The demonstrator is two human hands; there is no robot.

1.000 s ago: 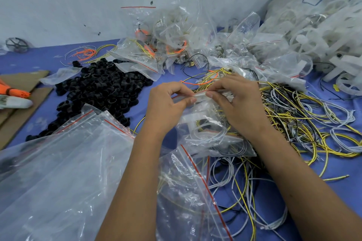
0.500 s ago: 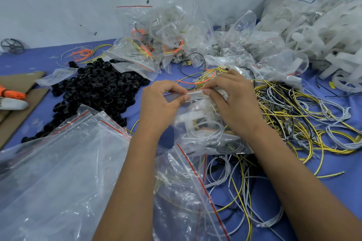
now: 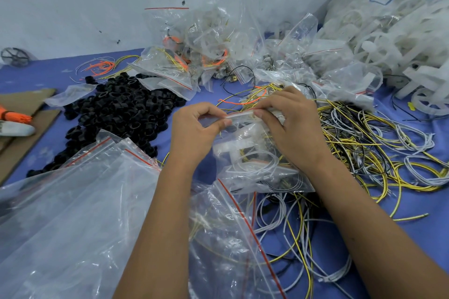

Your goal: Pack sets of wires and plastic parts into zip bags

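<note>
My left hand (image 3: 194,133) pinches zip strip of filled zip bag (image 3: 257,165), thumb against fingertips. My right hand (image 3: 289,126) pinches same strip further right, fingers curled over it. Bag holds white plastic parts and coiled wires; its bottom rests on blue table (image 3: 413,204). Landmark: this bag. Left of it, black ring pile (image 3: 116,114). Right of it, loose yellow and grey wires (image 3: 379,150). Below-left, stack of empty zip bags (image 3: 73,213). Beyond it, packed bags (image 3: 194,56).

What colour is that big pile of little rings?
Black rings, seen best in the head view.
</note>
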